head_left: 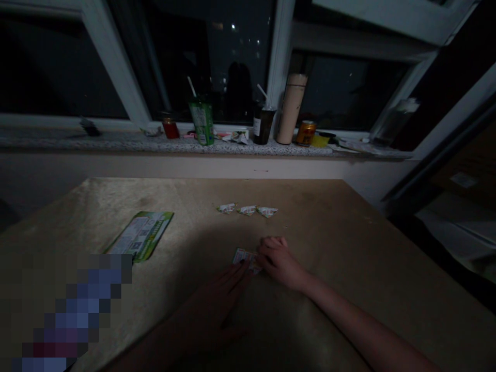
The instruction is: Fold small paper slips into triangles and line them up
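Observation:
A small, flat printed paper piece point(240, 255), like a wrapper or packet, lies near the middle of the table. My left hand point(213, 297) rests with its fingers stretched out, the fingertips on the paper's near edge. At the paper's right end, my right hand point(281, 261) has its fingers curled in and closed on it; the fingertips are partly hidden. Beyond both hands, three small triangular printed pieces sit in a row: a left one point(227, 208), a middle one point(247, 210) and a right one point(267, 212).
A green printed package point(149, 235) lies on the table point(329, 227) at the left, beside a pixelated area. Along the windowsill point(232, 147) stand a green cup point(202, 121), a dark cup point(262, 124), a beige flask point(291, 108), a gold can point(306, 133) and a red jar point(170, 128).

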